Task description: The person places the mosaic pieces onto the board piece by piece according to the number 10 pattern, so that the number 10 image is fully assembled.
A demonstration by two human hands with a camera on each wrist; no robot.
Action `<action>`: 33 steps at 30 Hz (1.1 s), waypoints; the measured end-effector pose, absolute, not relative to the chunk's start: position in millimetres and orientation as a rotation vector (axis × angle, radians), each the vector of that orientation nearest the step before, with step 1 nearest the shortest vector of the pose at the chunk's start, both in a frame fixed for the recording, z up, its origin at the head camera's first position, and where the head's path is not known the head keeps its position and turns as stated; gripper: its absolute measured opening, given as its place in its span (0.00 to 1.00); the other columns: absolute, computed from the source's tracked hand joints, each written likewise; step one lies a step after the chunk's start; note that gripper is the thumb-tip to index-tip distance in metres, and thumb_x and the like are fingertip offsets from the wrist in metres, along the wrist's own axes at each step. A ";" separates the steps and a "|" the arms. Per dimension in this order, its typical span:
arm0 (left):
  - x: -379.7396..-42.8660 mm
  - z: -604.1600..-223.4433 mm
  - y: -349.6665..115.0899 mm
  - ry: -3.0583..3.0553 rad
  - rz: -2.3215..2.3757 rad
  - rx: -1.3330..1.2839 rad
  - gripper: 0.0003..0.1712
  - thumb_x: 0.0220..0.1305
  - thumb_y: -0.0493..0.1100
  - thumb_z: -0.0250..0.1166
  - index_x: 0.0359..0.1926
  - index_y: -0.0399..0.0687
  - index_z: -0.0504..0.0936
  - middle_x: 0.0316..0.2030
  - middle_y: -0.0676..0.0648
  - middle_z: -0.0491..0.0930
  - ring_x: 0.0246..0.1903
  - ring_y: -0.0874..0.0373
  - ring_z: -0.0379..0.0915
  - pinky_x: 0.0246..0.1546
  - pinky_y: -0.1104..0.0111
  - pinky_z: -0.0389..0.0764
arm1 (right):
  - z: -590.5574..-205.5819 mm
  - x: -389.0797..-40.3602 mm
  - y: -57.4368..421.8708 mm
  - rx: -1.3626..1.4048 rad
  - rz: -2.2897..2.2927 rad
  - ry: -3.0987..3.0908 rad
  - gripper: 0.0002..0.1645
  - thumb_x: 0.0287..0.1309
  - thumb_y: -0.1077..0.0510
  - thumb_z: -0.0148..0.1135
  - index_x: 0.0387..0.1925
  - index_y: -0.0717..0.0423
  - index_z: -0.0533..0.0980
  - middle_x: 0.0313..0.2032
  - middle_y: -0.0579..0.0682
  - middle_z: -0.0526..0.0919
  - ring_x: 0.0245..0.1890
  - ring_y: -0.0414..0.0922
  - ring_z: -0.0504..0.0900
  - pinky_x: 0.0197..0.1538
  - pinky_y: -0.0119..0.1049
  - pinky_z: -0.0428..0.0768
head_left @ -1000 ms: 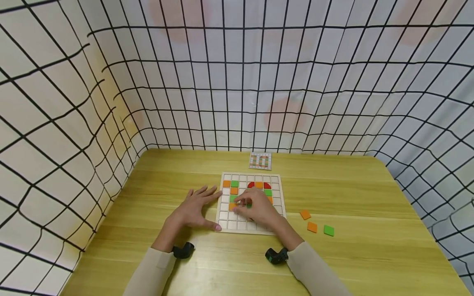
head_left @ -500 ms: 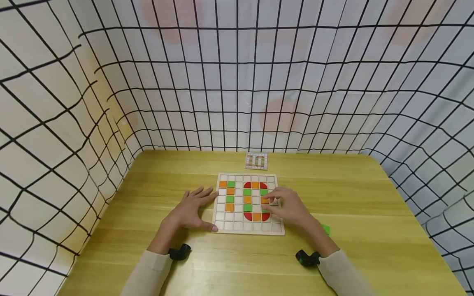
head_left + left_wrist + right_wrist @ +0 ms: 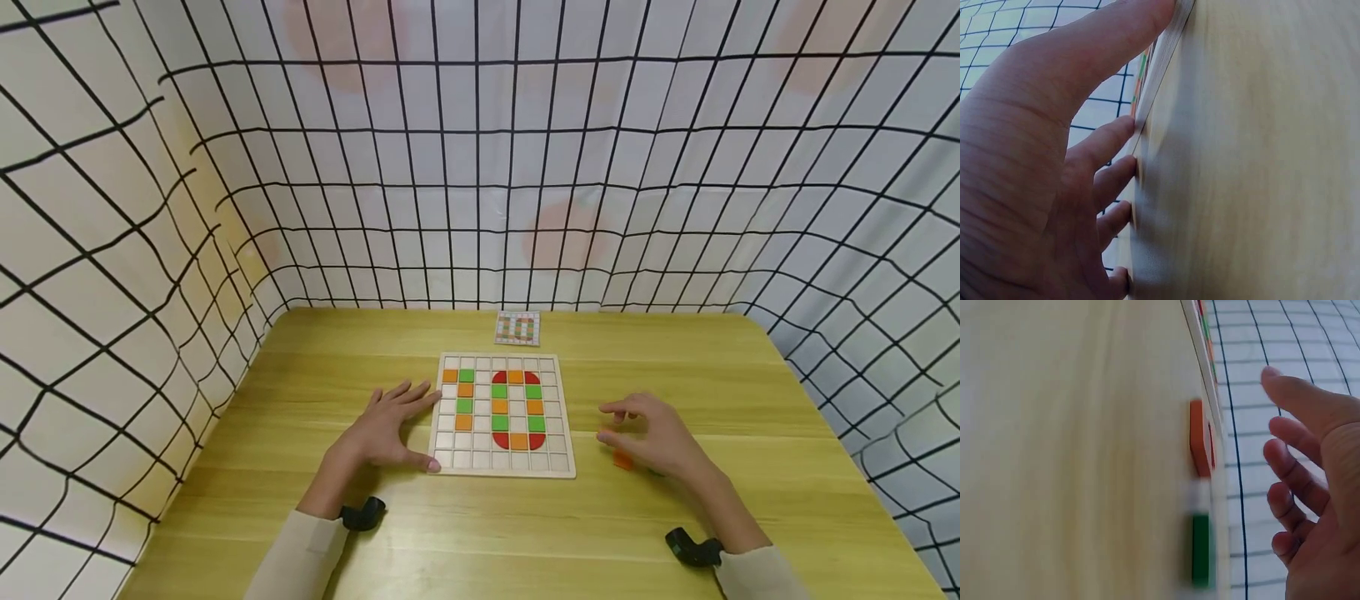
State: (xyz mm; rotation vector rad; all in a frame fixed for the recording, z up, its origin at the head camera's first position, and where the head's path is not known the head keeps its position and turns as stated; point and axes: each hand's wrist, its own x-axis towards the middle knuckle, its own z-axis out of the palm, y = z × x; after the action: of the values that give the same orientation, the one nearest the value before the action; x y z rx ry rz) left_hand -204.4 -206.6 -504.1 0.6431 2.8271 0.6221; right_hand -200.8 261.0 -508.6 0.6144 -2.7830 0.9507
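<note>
A pale wooden grid board [image 3: 480,460] lies on the table, with orange, green and red tiles set in it in the shape of a 10. My left hand [image 3: 386,429] rests with spread fingers along the board's left edge, thumb at the near corner; the left wrist view shows the fingertips [image 3: 1124,128] right at that edge. To the right of the board, my right hand [image 3: 660,437] hovers over loose tiles, its fingers loosely bent and holding nothing. Beneath it shows an orange tile [image 3: 623,460]. In the right wrist view, a green tile [image 3: 1200,550] lies near an orange one.
Behind the board lies a small pattern card [image 3: 517,328] printed with a similar coloured figure. The wooden table [image 3: 300,358] is bounded at the back and sides by white walls with a black grid [image 3: 450,208].
My right hand has moved from over the board's left part, to its right column, then off to the loose tiles. The right column shows its green and orange tiles uncovered. The left hand stays put.
</note>
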 end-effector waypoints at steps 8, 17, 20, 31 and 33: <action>-204.7 -505.8 -206.6 2.827 0.627 0.650 0.69 0.38 0.81 0.75 0.80 0.65 0.60 0.81 0.50 0.53 0.81 0.39 0.42 0.75 0.30 0.38 | -511.4 -184.0 302.0 0.601 0.907 -2.785 0.25 0.54 0.44 0.79 0.53 0.45 0.86 0.41 0.40 0.85 0.42 0.39 0.80 0.47 0.40 0.82; -205.2 -505.6 -206.6 2.827 0.620 0.660 0.68 0.39 0.80 0.74 0.80 0.65 0.60 0.82 0.49 0.53 0.81 0.39 0.42 0.75 0.30 0.38 | -519.4 -173.7 333.9 0.601 0.990 -2.870 0.25 0.52 0.45 0.80 0.52 0.43 0.86 0.40 0.38 0.85 0.40 0.34 0.80 0.48 0.29 0.81; -205.1 -505.0 -207.2 2.822 0.614 0.645 0.69 0.38 0.80 0.75 0.80 0.66 0.59 0.82 0.51 0.52 0.82 0.39 0.41 0.76 0.30 0.38 | -522.0 -174.9 338.0 0.533 1.023 -2.924 0.22 0.56 0.42 0.77 0.52 0.40 0.85 0.42 0.37 0.85 0.41 0.32 0.80 0.46 0.30 0.81; -204.8 -503.3 -206.3 2.813 0.621 0.642 0.69 0.38 0.80 0.75 0.80 0.66 0.59 0.82 0.50 0.52 0.82 0.39 0.41 0.76 0.31 0.37 | -520.8 -176.5 342.3 0.445 0.982 -2.970 0.26 0.51 0.37 0.79 0.50 0.40 0.86 0.43 0.38 0.84 0.41 0.33 0.79 0.46 0.33 0.81; -204.1 -503.0 -205.7 2.813 0.630 0.646 0.68 0.39 0.80 0.75 0.80 0.65 0.60 0.82 0.50 0.53 0.82 0.39 0.41 0.76 0.30 0.37 | -519.5 -175.0 342.9 0.462 0.951 -2.965 0.26 0.51 0.38 0.79 0.50 0.41 0.87 0.42 0.38 0.84 0.41 0.33 0.79 0.45 0.33 0.81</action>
State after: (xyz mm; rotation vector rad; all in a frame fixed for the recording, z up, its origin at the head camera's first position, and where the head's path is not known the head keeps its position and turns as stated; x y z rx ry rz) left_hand -204.1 -205.7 -503.0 0.6463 2.8130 0.6304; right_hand -175.0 342.9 -519.5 0.4618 -2.9648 0.9514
